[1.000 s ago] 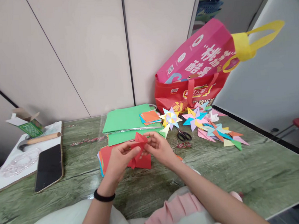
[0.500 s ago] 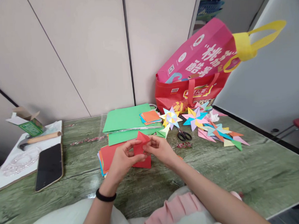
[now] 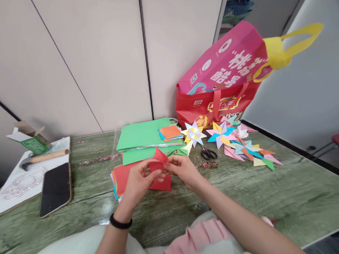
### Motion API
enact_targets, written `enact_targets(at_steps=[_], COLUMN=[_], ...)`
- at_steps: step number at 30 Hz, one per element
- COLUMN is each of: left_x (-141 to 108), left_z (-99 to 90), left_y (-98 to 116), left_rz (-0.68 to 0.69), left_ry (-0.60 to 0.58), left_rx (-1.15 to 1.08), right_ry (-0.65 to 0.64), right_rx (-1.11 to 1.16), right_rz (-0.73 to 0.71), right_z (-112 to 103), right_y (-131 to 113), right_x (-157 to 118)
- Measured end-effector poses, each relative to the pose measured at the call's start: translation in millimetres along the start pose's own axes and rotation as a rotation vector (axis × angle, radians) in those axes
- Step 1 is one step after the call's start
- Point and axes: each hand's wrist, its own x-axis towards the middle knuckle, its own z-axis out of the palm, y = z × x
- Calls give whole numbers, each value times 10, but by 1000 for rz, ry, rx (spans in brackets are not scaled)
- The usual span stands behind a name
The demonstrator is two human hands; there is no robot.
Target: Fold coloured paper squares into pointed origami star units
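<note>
A small piece of red folded paper (image 3: 160, 156), pointed at the top, is held up between both hands. My left hand (image 3: 143, 175) pinches its left and lower part, thumb in front. With thumb and fingers closed, my right hand (image 3: 182, 169) grips the right edge near the fold. Parts of the paper are hidden by the fingers. Below and behind the hands lies a stack of coloured paper with a red sheet (image 3: 123, 177) on top. Green sheets (image 3: 142, 133) lie just beyond, with small orange squares (image 3: 171, 132) on them.
Black-handled scissors (image 3: 208, 154) and several folded paper stars (image 3: 221, 133) lie to the right. A red bag (image 3: 211, 105) holding a pink package stands behind them. At left are a phone (image 3: 55, 189), a hammer (image 3: 45, 158), clear beads and an opened green box (image 3: 34, 143).
The top of the red paper has tilted and spread to the right as the right fingers shifted along its edge. The left fingers have moved slightly on the paper.
</note>
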Motion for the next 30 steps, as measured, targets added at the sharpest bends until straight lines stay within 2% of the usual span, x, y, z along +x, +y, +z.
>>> enact_targets(at_steps=[3, 11, 22, 30], left_x=[0, -12, -17, -15], left_z=[2, -24, -32, -23], left_y=[0, 13, 32, 15], left_rz=[-3, -33, -80, -97], left_ry=[44, 42, -28, -14], left_rx=[-18, -94, -69, -136], right_ry=[-16, -35, -96, -67], right_rx=[0, 79, 73, 73], right_rz=[-32, -66, 118, 80], right_z=[4, 28, -58, -7], right_y=[0, -65, -39, -31], right_x=[-9, -13, 3, -11])
